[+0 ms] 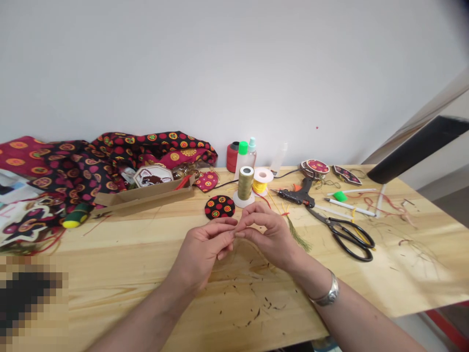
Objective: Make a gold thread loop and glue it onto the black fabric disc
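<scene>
At the grip, the left hand [203, 249] and right hand [267, 232] meet fingertip to fingertip in a pinch; whether they grasp anything is too small to tell. Just beyond it lies a round patterned patch [220, 208], with an olive thread spool [245, 187] standing to its right. Right of the grip lie a green tassel [297, 236] and black-handled scissors [350, 236]; farther left, a cardboard tray [146, 199].

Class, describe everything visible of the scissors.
The scissors lie flat on the wooden table, to the right of the right hand, which does not touch them. The large, black, looped handles point right and toward the viewer; the dark, metal-looking blades point away to the left, tips near the glue gun. A yellow cord shows at the handles. Whether the blades are fully shut is hard to tell.
</scene>
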{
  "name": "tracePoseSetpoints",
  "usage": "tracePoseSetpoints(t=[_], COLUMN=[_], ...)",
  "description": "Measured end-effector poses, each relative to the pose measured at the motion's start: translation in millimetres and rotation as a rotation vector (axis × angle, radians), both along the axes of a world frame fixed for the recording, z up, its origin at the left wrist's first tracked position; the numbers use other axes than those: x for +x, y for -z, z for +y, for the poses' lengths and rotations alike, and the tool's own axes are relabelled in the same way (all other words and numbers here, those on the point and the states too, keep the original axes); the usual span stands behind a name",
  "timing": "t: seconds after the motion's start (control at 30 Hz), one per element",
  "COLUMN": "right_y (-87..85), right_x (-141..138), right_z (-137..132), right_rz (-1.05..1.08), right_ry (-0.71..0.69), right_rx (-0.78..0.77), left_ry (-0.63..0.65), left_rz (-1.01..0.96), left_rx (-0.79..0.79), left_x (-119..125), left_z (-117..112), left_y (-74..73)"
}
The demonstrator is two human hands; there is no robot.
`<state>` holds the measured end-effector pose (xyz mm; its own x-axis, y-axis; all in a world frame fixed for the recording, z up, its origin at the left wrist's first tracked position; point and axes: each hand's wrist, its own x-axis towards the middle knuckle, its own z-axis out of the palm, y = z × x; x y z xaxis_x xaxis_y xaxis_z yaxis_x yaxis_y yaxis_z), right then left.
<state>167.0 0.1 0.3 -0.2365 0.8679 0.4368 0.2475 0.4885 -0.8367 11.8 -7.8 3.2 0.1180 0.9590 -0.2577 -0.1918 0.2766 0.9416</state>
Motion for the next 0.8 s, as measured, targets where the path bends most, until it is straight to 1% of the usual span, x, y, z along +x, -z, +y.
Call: tracePoseSetpoints(t=[0.1, 0.27, 0.33, 0.47, 0.6, 0.8], right_y=[-1.0, 0.7, 2.4, 4.7, 2.3, -2.3], right_x=[-0.4, -0.5, -0.4, -0.8, -1.8, -2.1], right_z=[0.7, 2.3, 2.9, 3.1, 2.4, 1.8], right_rz=[0.031, 0.031, 0.089, 0.244, 0.318, 0.338], right_ry=[-0.001, 0.039, 0.009, -0.1, -0.091, -0.075], right_rx=[-0.073, -0.186, -0.279, -0.45, -0.477, -0.503], left_ry=[0.01, 0.011, 0.015, 0.035, 0.04, 0.02], left_rz=[0.02, 0.058, 0.063, 0.093, 0.148, 0.245], left_rx=[0.006, 0.027, 0.033, 0.048, 0.095, 0.169], left_x=[0.0, -0.4, -0.1, 0.0, -1.8, -3.9], left_z=[-0.4, -1.6, -2.2, -3.4, -4.3, -3.8], left_y=[-0.9, -2.1, -2.7, -3.1, -1.8, 0.5])
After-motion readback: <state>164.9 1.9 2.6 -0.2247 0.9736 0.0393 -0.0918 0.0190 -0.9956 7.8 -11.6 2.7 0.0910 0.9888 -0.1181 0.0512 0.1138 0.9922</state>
